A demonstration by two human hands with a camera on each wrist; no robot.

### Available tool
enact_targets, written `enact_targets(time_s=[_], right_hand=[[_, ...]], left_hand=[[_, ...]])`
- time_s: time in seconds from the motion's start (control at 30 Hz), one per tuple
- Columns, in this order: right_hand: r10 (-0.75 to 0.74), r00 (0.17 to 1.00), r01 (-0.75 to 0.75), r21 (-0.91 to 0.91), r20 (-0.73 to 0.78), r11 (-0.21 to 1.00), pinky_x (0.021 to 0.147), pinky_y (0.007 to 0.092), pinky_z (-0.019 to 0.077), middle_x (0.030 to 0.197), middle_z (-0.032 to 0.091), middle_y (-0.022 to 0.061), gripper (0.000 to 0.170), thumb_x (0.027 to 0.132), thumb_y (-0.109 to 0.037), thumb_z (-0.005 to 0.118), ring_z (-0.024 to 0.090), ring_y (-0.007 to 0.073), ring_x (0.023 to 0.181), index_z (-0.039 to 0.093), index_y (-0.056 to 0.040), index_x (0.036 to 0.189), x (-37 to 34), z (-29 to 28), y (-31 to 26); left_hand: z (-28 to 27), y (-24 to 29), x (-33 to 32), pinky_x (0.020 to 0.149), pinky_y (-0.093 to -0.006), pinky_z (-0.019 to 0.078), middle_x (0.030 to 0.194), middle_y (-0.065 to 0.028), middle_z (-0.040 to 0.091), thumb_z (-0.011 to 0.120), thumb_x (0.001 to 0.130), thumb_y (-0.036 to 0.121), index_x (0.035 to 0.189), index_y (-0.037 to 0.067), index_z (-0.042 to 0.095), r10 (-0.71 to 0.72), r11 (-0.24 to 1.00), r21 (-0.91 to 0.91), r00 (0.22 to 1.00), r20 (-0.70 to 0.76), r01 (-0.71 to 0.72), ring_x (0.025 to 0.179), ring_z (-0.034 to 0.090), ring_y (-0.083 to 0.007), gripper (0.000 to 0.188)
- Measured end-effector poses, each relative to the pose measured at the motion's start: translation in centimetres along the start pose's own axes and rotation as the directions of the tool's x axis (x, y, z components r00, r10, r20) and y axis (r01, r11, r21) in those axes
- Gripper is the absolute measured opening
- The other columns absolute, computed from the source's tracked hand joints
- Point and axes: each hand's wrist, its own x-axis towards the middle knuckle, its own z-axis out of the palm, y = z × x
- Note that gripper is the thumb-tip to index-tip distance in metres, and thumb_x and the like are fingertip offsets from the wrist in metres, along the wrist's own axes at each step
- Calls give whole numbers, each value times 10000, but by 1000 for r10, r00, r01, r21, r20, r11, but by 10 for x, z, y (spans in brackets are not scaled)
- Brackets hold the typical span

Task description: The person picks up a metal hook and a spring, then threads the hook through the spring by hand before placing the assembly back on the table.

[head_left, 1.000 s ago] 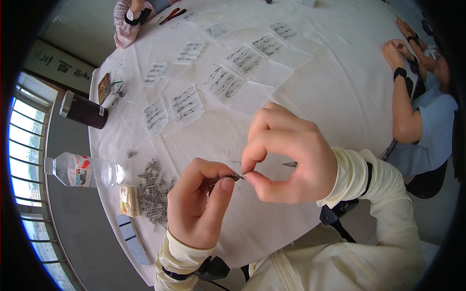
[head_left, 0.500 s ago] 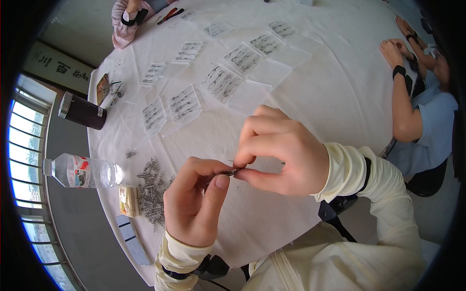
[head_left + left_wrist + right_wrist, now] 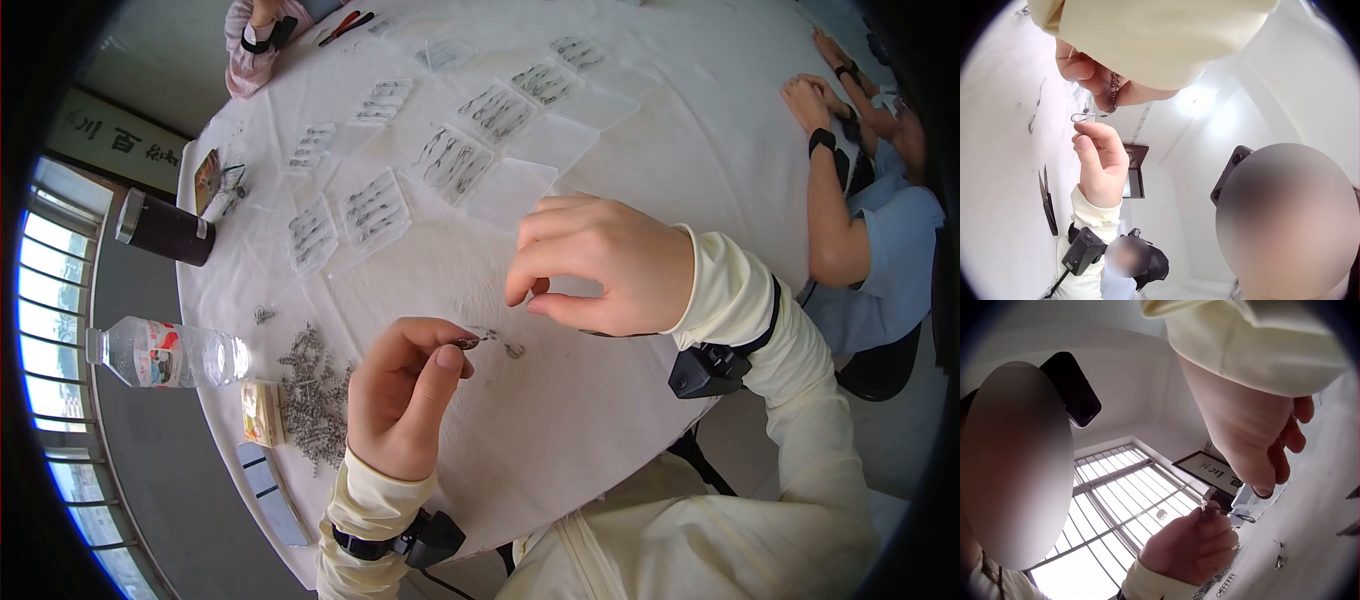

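Chinese chars (image 3: 123, 141) on wall sign (image 3: 109, 149), incl. 三

Head view downward, wrist views upward

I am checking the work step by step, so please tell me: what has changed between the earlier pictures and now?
The person's right grip has moved away from the left grip, up and to the right in the head view, letting go of the small wire piece. The left grip still pinches this piece. The bottle, metal pile and plastic boxes stayed in place.
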Motion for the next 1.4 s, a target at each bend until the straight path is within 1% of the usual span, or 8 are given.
enact_targets(time_s=[0.23, 0.4, 0.6, 0.67, 0.73, 1.0, 1.07, 1.4], right_hand=[[-26, 993, 30, -34, 115, 999, 732, 355, 486, 863, 638, 40, 164, 767, -7, 729, 610, 241, 808, 696, -67, 917, -5, -11, 2], [37, 982, -19, 100, -187, 995, 692, 348, 484, 850, 618, 52, 189, 751, -27, 768, 608, 232, 758, 701, -62, 924, 0, 0, -17], [-27, 975, 44, 71, -221, 996, 691, 350, 453, 836, 577, 23, 211, 755, -136, 803, 593, 196, 734, 631, -92, 869, -1, 17, -29], [-18, 973, 36, 74, -229, 997, 688, 332, 442, 826, 595, 22, 231, 732, -131, 831, 587, 190, 722, 660, -78, 878, -1, 20, -31], [-11, 972, 30, 76, -237, 997, 684, 313, 432, 816, 613, 21, 255, 708, -126, 859, 580, 184, 711, 689, -65, 887, -1, 23, -32], [154, 979, -88, 400, -135, 912, 648, 299, 448, 789, 606, 21, 141, 780, -28, 795, 582, 164, 701, 681, -69, 852, -5, 26, -33], [146, 976, -73, 396, -158, 915, 647, 296, 450, 793, 606, 21, 134, 780, -12, 782, 584, 158, 705, 677, -66, 843, -4, 24, -34], [-30, 936, 79, 127, -350, 989, 674, 302, 453, 828, 609, 27, 209, 705, 25, 770, 573, 181, 718, 701, -75, 875, 0, 17, -37]], left_hand=[[4, -5, -4, 746, -228, 454, 1043, -52, 687, 558, 1031, 118, 1151, -33, 641, -70, 995, -74, 997, 34, 72, 876, 607, -94, 209], [5, -2, -8, 740, -226, 454, 1057, -67, 691, 566, 1030, 123, 1162, -40, 637, -41, 994, -94, 998, 56, 46, 894, 621, -104, 221], [10, -2, -9, 808, -259, 496, 1076, -103, 685, 576, 1021, 82, 1182, -60, 618, 8, 988, -153, 998, 65, 2, 936, 643, -140, 219], [19, 2, -9, 639, -206, 383, 926, -73, 655, 578, 1017, 114, 1125, -59, 598, 18, 995, -100, 999, -32, -21, 731, 502, -64, 205], [20, 3, -9, 638, -205, 385, 927, -74, 660, 586, 1014, 113, 1125, -55, 599, 13, 995, -103, 999, -49, -18, 729, 501, -63, 202], [14, 2, -9, 631, -210, 397, 923, -75, 681, 618, 1002, 129, 1119, -40, 604, 70, 996, -48, 996, -46, -72, 715, 512, -67, 206], [8, 3, -10, 873, -293, 538, 1081, -128, 686, 604, 999, 28, 1172, -77, 606, 87, 993, -77, 996, 29, -84, 946, 666, -166, 202], [10, 12, -14, 846, -260, 478, 990, -61, 633, 574, 992, 15, 1096, -20, 586, 79, 997, -22, 997, 7, -79, 907, 604, -119, 110]])
